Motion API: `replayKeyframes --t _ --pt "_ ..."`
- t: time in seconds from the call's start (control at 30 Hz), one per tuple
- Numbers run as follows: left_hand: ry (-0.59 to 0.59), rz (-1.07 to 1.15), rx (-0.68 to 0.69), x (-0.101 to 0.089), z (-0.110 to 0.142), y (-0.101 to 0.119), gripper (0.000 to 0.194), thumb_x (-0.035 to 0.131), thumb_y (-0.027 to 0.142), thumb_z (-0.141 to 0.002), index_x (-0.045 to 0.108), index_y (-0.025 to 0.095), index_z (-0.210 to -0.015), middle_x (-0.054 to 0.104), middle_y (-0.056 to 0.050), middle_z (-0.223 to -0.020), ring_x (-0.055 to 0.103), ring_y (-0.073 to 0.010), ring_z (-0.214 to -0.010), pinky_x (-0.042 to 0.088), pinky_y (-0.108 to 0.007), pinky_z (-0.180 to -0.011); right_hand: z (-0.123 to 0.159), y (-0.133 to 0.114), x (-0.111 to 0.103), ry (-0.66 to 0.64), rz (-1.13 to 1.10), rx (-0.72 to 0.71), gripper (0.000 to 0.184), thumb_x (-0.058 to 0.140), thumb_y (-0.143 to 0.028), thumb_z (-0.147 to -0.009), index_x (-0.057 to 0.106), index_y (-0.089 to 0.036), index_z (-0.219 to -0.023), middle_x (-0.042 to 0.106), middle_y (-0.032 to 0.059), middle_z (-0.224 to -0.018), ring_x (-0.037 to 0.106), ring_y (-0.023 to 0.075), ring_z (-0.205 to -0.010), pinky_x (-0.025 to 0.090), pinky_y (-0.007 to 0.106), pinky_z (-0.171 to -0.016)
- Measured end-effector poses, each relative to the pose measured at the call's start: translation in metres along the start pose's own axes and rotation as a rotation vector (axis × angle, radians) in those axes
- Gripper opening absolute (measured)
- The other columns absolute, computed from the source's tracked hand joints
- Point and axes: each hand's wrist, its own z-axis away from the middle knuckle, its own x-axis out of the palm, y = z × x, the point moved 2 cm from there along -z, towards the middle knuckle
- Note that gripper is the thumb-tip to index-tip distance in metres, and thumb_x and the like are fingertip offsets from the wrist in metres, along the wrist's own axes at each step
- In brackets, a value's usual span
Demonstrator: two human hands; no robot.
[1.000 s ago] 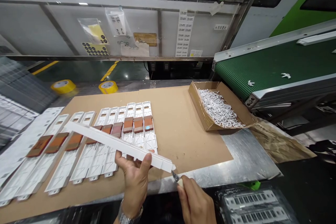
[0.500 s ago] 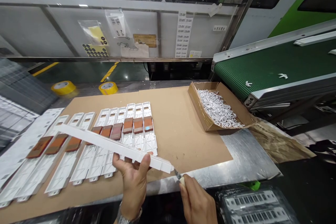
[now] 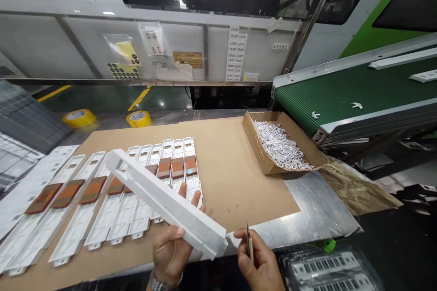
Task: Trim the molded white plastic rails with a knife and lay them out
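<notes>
My left hand (image 3: 172, 248) is closed around a long white plastic strip (image 3: 164, 200), gripping it near its right end; the strip slants up to the left above the bench. My right hand (image 3: 261, 266) pinches a small knife (image 3: 249, 241) with its blade pointing up, just right of the strip's end and apart from it. Under the strip, several white plastic plates (image 3: 172, 168) with brown patches lie side by side on a sheet of cardboard (image 3: 225, 177).
A shallow cardboard box (image 3: 300, 143) of small white plastic scraps sits at the right of the sheet. A green conveyor belt (image 3: 348, 88) with white parts runs at the far right. Two yellow tape rolls (image 3: 138, 118) lie at the back. Barcode-labelled bags (image 3: 327, 268) lie below the bench edge.
The strip has turned in my left hand so a broad face shows, and its far end has swung right. My right hand pulled the knife off the strip's end and stood it upright.
</notes>
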Motion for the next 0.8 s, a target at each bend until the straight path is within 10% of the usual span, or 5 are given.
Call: replayKeyframes --t 0.23,0.43,0.53,0.8 --pt "0.07 0.03 0.007 -0.015 0.002 -0.006 0.083 0.048 0.011 -0.048 0.047 0.05 -0.121 0.037 0.02 -0.139 0.047 -0.0203 -0.12 0.051 -0.032 -0.085 0.0 -0.01 0.023 0.023 -0.164 0.082 0.037 0.065 -0.055 -0.071 0.059 -0.019 -0.079 0.042 -0.004 -0.061 0.035 0.0092 -0.054 0.031 0.022 -0.051" --pt "-0.58 0.387 0.034 -0.017 -0.002 -0.007 0.089 0.035 -0.004 -0.063 0.028 0.051 -0.133 0.047 0.023 -0.128 0.049 -0.0117 -0.117 0.042 -0.037 -0.097 0.001 -0.017 0.023 0.007 -0.162 0.117 0.037 0.067 -0.054 -0.069 0.059 -0.018 -0.078 0.042 -0.0046 -0.058 0.035 0.009 -0.053 0.032 0.022 -0.05" --pt "-0.709 0.498 -0.021 -0.013 0.0 -0.005 0.088 0.031 -0.007 -0.066 0.027 0.05 -0.133 0.046 0.022 -0.13 0.044 -0.0103 -0.122 0.036 -0.039 -0.102 0.002 -0.019 0.023 0.024 -0.163 0.11 0.038 0.067 -0.054 -0.068 0.06 -0.018 -0.078 0.043 -0.0046 -0.057 0.035 0.0085 -0.051 0.031 0.022 -0.049" --pt "-0.233 0.111 -0.095 -0.006 -0.005 -0.012 0.059 0.054 0.004 -0.054 0.062 0.033 -0.105 0.069 0.006 -0.101 0.065 -0.0167 -0.086 0.054 -0.028 -0.076 0.001 -0.005 0.009 0.144 -0.09 0.095 0.043 0.063 -0.061 -0.069 0.061 -0.018 -0.074 0.045 -0.0036 -0.054 0.038 0.0084 -0.05 0.029 0.021 -0.048"
